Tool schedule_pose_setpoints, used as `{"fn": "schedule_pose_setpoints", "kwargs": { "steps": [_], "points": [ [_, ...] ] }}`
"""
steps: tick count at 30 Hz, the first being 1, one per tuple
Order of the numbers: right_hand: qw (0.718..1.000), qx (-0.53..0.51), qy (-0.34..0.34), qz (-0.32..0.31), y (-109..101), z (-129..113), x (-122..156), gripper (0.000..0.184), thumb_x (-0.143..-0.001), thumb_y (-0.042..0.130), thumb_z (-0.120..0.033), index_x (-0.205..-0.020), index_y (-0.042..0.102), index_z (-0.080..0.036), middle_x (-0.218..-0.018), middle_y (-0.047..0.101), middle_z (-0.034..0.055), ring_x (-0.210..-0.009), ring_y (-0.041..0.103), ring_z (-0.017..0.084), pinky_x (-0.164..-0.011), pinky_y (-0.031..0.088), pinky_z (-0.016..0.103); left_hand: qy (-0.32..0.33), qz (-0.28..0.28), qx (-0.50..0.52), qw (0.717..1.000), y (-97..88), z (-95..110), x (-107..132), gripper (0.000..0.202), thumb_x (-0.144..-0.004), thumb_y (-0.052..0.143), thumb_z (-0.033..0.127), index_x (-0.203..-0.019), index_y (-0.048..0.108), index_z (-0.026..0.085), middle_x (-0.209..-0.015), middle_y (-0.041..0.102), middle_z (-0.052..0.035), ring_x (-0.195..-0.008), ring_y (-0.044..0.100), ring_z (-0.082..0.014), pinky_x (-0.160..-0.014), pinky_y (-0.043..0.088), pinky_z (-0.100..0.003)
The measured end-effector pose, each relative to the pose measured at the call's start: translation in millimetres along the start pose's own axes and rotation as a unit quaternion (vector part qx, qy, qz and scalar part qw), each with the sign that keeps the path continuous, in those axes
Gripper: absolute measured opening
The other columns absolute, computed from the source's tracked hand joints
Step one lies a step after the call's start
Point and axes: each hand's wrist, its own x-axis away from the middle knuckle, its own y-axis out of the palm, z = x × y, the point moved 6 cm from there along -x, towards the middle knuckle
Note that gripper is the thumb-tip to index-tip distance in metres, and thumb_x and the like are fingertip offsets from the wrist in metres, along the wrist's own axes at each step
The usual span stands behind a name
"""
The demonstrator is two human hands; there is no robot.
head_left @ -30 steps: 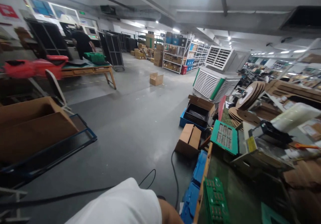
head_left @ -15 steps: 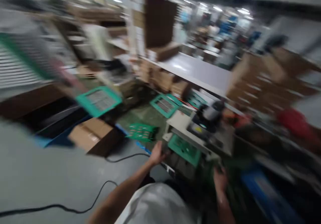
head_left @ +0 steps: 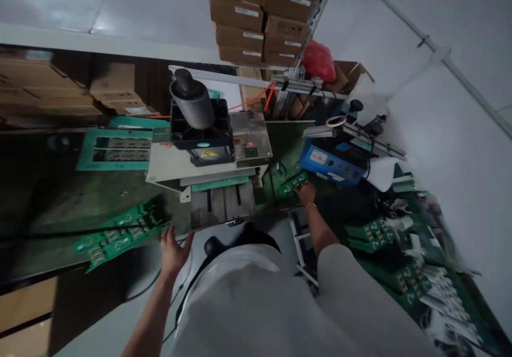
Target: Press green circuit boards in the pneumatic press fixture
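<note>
My left hand (head_left: 173, 249) hangs at the bench's front edge, fingers spread, close to a stack of green circuit panels (head_left: 120, 232) but apart from it. My right hand (head_left: 306, 192) rests on a green circuit panel (head_left: 291, 185) beside a blue machine (head_left: 331, 164); its fingers lie over the panel, and a grip cannot be made out. Between the hands stands a white press-like machine (head_left: 210, 149) with a black top and a ribbed cylinder (head_left: 192, 102).
A teal frame tray (head_left: 116, 150) lies at the left on the green bench (head_left: 68, 197). More green panels (head_left: 380, 232) and white parts (head_left: 440, 293) lie at the right. Cardboard boxes (head_left: 260, 15) are stacked behind, with a red bag (head_left: 319, 61).
The view has swung from the warehouse aisle round to the bench. Both hands have come up to the bench, the right one landing on a green panel.
</note>
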Motion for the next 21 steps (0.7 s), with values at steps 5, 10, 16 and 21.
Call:
{"fn": "schedule_pose_setpoints", "kwargs": {
  "steps": [5, 10, 16, 21],
  "points": [
    [0.998, 0.025, -0.01, -0.048, 1, 3, -11, 0.034, -0.094, 0.067, -0.037, -0.118, 0.077, -0.014, -0.135, 0.064, 0.0214, -0.128, 0.055, 0.033, -0.1, 0.045, 0.041, 0.02, -0.01, -0.016, 1.0, 2.4, 17, 0, 0.085, -0.085, 0.053, 0.071, -0.144, 0.047, 0.01, -0.152, 0.044, -0.0274, -0.147, 0.04, -0.0428, -0.122, 0.036, -0.058],
    [0.998, 0.034, -0.03, -0.054, -3, 3, -10, 0.026, -0.095, 0.065, -0.032, -0.11, 0.079, -0.015, -0.128, 0.067, 0.02, -0.125, 0.058, 0.032, -0.1, 0.045, 0.042, 0.041, 0.0, -0.02, 0.999, 6.2, 30, -3, 0.081, -0.085, 0.053, 0.067, -0.142, 0.049, 0.009, -0.152, 0.044, -0.0275, -0.146, 0.042, -0.0424, -0.122, 0.037, -0.058],
    [0.998, 0.023, -0.06, 0.003, -10, 3, 4, 0.025, -0.096, 0.063, -0.036, -0.103, 0.079, -0.019, -0.123, 0.07, 0.0156, -0.116, 0.063, 0.028, -0.09, 0.047, 0.039, 0.078, 0.034, -0.029, 0.996, 14.1, 44, -16, 0.067, -0.087, 0.057, 0.056, -0.138, 0.051, 0.014, -0.147, 0.05, -0.0258, -0.141, 0.05, -0.0416, -0.118, 0.042, -0.06],
    [0.994, 0.007, -0.095, 0.052, -6, -4, 15, 0.028, -0.097, 0.058, -0.04, -0.095, 0.081, -0.023, -0.113, 0.074, 0.0121, -0.109, 0.067, 0.026, -0.086, 0.047, 0.038, 0.139, 0.032, -0.064, 0.988, 29.4, 64, -37, 0.058, -0.089, 0.057, 0.044, -0.139, 0.053, 0.014, -0.146, 0.055, -0.0251, -0.134, 0.058, -0.0387, -0.115, 0.047, -0.058]
  ]
}}
